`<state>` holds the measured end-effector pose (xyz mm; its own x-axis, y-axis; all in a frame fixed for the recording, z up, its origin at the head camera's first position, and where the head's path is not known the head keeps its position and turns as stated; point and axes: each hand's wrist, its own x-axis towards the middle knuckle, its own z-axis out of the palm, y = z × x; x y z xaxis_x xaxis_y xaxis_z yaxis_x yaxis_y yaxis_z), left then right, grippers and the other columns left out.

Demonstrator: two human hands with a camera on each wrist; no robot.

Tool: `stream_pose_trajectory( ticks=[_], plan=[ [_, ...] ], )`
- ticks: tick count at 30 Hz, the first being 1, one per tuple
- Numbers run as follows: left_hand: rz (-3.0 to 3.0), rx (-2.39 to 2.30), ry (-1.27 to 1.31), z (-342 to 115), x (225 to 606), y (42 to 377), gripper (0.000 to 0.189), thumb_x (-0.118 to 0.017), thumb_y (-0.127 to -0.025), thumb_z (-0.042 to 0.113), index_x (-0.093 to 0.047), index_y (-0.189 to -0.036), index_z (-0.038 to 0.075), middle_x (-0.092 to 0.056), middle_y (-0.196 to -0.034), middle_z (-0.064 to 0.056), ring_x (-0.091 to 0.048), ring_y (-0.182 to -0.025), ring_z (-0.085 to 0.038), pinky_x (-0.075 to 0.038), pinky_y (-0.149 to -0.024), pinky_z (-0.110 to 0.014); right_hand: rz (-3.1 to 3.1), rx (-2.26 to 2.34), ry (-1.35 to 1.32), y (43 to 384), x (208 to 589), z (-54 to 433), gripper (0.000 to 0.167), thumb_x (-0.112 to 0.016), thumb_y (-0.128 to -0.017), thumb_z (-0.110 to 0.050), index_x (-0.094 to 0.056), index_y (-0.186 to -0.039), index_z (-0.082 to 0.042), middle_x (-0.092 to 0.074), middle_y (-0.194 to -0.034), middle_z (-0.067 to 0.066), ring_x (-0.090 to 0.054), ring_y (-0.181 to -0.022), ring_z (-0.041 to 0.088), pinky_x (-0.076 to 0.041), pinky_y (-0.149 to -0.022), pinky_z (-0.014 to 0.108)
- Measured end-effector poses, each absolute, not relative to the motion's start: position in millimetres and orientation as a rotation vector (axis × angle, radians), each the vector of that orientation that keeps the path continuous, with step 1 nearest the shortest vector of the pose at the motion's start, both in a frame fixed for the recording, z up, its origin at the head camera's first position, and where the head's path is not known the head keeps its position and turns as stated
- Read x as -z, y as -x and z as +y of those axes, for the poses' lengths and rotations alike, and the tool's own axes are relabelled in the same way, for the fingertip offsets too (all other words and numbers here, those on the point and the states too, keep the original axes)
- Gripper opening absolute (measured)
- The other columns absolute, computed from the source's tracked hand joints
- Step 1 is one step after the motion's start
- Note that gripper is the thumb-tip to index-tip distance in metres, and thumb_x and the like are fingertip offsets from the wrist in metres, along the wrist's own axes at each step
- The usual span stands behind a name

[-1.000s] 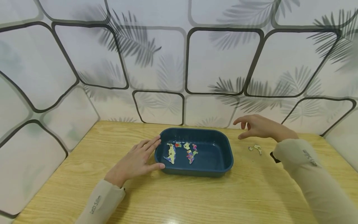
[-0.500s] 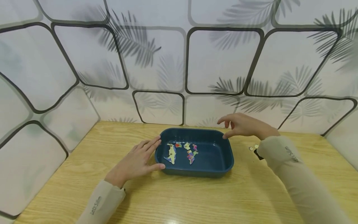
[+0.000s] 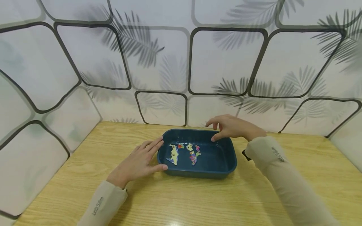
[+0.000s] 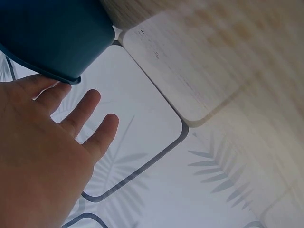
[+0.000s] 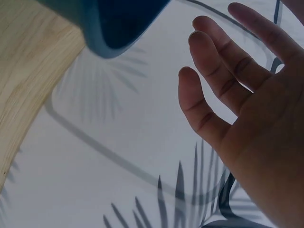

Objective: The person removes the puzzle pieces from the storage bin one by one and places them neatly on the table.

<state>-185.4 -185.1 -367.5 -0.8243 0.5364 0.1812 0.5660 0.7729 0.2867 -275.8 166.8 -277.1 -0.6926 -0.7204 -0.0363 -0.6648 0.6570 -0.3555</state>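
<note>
A dark blue rectangular tray stands on the wooden table, with several flat, irregular pieces inside its left half. The largest is a cream piece with blue edges; near it lie a red-and-green piece, a cream piece, a pink piece and a multicoloured piece. My left hand rests at the tray's left side, fingers extended, fingertips at the rim. Over the tray's back right corner hovers my right hand, its fingers loosely bent, with nothing visible between them in the right wrist view.
Behind the table rises a pale wall covering with dark outlines and leaf prints. It also closes off the left side. My right sleeve crosses the table to the right of the tray.
My right hand has moved left from beside the tray to over its back right corner. Its sleeve now covers the small cream pieces on the table. My left hand stays put.
</note>
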Motion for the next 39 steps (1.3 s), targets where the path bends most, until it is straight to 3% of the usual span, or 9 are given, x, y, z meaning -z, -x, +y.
stream_pose_trajectory(
  ticks=[19,29,39],
  plan=[
    [-2.866,0.516,0.903,-186.1,368.7,185.3,0.091,-0.057,-0.095,0.064,-0.036,-0.156,-0.001,-0.028,-0.165,-0.012,-0.040,-0.138,-0.040,-0.032,-0.109,-0.064,2.630,0.461,1.258,277.3,287.5,103.4,0.058,-0.082,-0.087,-0.022,-0.061,-0.136,0.001,-0.063,-0.101,0.011,-0.056,-0.074,0.016,-0.051,-0.075,0.037],
    [-2.877,0.534,0.883,-186.6,369.5,184.5,0.090,-0.057,-0.095,0.064,-0.036,-0.157,0.002,-0.029,-0.165,-0.010,-0.038,-0.140,-0.040,-0.032,-0.108,-0.067,2.580,0.341,1.181,277.5,306.4,73.1,0.064,-0.084,-0.087,-0.027,-0.058,-0.141,-0.004,-0.062,-0.111,0.013,-0.057,-0.099,0.026,-0.049,-0.086,0.039],
    [-2.897,0.538,0.893,-185.4,367.7,185.2,0.091,-0.057,-0.096,0.063,-0.034,-0.158,0.002,-0.026,-0.166,-0.010,-0.036,-0.141,-0.039,-0.029,-0.110,-0.066,2.562,0.221,1.071,275.4,318.0,55.4,0.073,-0.084,-0.086,-0.032,-0.051,-0.148,-0.011,-0.063,-0.115,0.009,-0.060,-0.100,0.021,-0.052,-0.087,0.040]
  ],
)
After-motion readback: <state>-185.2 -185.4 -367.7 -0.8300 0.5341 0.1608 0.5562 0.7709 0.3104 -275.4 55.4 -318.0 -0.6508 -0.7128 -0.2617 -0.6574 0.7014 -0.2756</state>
